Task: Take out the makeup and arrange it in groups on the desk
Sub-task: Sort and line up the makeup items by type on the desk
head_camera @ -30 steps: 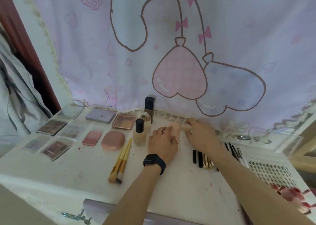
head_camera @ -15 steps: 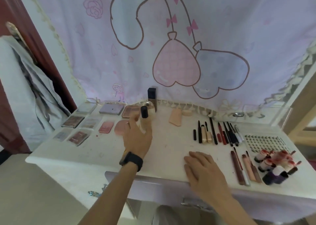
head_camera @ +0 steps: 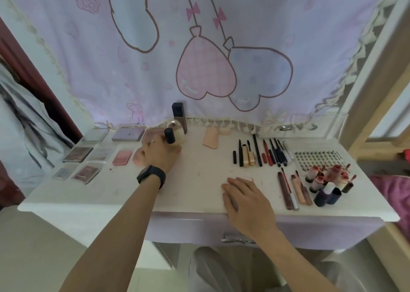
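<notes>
White desk (head_camera: pixel 199 169), strewn with makeup (head_camera: pixel 122 157), backs onto a cartoon-print curtain (head_camera: pixel 88 59).

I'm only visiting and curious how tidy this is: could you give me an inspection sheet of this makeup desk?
Surface: white desk, with small red smudges.
Job's things: palettes grouped at the left; pencils in a row; lip glosses and small bottles at the right.
Clutter: nothing seen.
Hands: left hand grips the black-capped bottle; right hand rests flat at the desk's front edge.
Cables: nothing seen.
Surroundings: cartoon curtain behind; drawer handle below.
</notes>
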The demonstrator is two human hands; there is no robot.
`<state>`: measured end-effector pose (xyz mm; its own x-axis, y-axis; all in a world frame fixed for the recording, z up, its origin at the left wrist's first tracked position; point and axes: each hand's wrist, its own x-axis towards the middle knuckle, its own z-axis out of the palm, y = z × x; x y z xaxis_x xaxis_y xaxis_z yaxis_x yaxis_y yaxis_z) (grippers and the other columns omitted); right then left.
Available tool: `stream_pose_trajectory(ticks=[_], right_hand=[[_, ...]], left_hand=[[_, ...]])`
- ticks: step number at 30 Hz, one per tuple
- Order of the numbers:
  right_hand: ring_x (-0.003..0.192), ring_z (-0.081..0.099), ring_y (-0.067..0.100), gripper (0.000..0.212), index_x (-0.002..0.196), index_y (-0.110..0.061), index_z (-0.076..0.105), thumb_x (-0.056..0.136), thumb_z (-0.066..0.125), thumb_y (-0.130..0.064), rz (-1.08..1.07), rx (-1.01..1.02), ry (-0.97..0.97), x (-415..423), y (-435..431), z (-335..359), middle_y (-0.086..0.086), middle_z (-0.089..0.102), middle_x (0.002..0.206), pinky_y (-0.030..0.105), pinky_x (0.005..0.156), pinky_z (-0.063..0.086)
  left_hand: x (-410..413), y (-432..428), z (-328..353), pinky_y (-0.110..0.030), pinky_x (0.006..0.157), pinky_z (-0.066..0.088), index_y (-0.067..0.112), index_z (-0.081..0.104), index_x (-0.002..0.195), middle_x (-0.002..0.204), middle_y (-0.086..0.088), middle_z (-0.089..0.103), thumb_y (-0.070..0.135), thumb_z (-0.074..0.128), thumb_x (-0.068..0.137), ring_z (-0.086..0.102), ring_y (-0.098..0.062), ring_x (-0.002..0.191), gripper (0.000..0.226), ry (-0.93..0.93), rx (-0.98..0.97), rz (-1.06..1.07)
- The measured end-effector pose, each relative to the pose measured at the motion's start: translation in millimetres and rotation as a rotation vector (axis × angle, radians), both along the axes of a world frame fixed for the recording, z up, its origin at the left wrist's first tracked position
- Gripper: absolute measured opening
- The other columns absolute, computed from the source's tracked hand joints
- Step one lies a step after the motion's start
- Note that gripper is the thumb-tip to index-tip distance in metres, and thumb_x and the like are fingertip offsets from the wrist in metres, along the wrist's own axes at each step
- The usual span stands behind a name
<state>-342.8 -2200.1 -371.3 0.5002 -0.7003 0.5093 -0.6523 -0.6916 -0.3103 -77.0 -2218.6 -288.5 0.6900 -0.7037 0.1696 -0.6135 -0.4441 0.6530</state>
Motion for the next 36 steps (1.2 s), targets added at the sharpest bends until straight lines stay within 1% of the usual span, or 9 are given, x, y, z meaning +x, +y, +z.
stream_pose_trajectory(ticks=[7,11,13,16,19,24,28,31,36], right_hand=[[0.122,0.061,0.017,0.027,0.118,-0.02,0.075,0.096,0.062,-0.031,0.012,0.029,-0.017,-1,-2,1,-0.004,0.071,0.124,0.028,0.106,0.044],[0.123,0.053,0.004,0.032,0.129,-0.03,0.065,0.102,0.053,-0.041,0.011,0.333,-0.168,-5,-4,17,-0.017,0.064,0.127,0.019,0.103,0.039],[0.11,0.059,-0.003,0.027,0.124,-0.042,0.062,0.1,0.052,-0.049,0.04,0.55,-0.386,-12,-3,32,-0.028,0.065,0.115,0.014,0.093,0.044],[0.071,0.067,0.004,0.031,0.111,-0.05,0.059,0.09,0.05,-0.071,0.084,0.627,-0.66,-24,-3,55,-0.017,0.072,0.089,0.016,0.064,0.051],[0.056,0.059,0.005,0.049,0.109,-0.048,0.059,0.081,0.044,-0.086,0.118,0.626,-0.626,-38,-3,72,-0.011,0.07,0.079,0.018,0.055,0.048],[0.065,0.06,0.005,0.021,0.087,-0.041,0.066,0.093,0.057,-0.059,0.078,0.633,-0.493,-59,-6,79,-0.017,0.066,0.072,0.016,0.061,0.044],[0.048,0.047,0.006,0.033,0.085,-0.023,0.066,0.099,0.056,-0.051,0.043,0.771,-0.572,-75,-13,77,-0.011,0.055,0.054,0.026,0.054,0.037],[0.044,0.044,0.008,0.037,0.082,-0.017,0.061,0.1,0.055,-0.049,0.027,0.904,-0.689,-80,-9,77,-0.007,0.053,0.053,0.021,0.045,0.036],[0.047,0.041,0.003,0.04,0.065,-0.025,0.04,0.103,0.046,-0.032,-0.099,0.486,-0.464,-76,6,69,-0.013,0.047,0.051,0.012,0.05,0.033]], left_hand=[[-20,19,-20,-0.042,0.092,0.044,0.031,0.052,0.111,0.102,0.013,0.06,0.052,0.07,0.083,0.058,-0.018,0.101,0.039,0.154,-0.134,-0.153],[-61,47,-17,-0.017,0.079,0.044,0.041,0.057,0.105,0.105,0.021,0.066,0.045,0.08,0.077,0.058,0.009,0.097,0.037,0.232,-0.199,-0.305],[-83,60,-15,-0.007,0.072,0.041,0.043,0.059,0.102,0.1,0.022,0.067,0.041,0.085,0.074,0.058,0.013,0.093,0.039,0.257,-0.194,-0.352],[-109,73,-11,-0.012,0.07,0.048,0.042,0.063,0.1,0.096,0.02,0.07,0.039,0.088,0.07,0.063,0.005,0.084,0.039,0.342,-0.151,-0.411],[-129,80,-6,-0.015,0.073,0.052,0.042,0.067,0.1,0.099,0.021,0.068,0.038,0.089,0.069,0.063,0.002,0.085,0.038,0.343,-0.107,-0.494],[-149,79,3,-0.017,0.077,0.053,0.044,0.072,0.105,0.098,0.024,0.071,0.041,0.087,0.069,0.065,0.001,0.089,0.039,0.363,-0.015,-0.666],[-162,77,4,-0.019,0.08,0.056,0.042,0.072,0.11,0.1,0.016,0.073,0.05,0.078,0.078,0.068,-0.003,0.092,0.034,0.53,-0.096,-0.71],[-176,75,2,-0.021,0.064,0.054,0.038,0.07,0.1,0.088,0.008,0.071,0.061,0.064,0.086,0.066,-0.008,0.076,0.028,0.502,-0.168,-0.596],[-200,71,-1,-0.025,0.054,0.043,0.028,0.065,0.069,0.06,0.016,0.058,0.044,0.059,0.096,0.051,-0.007,0.057,0.032,0.486,-0.181,-0.385]])
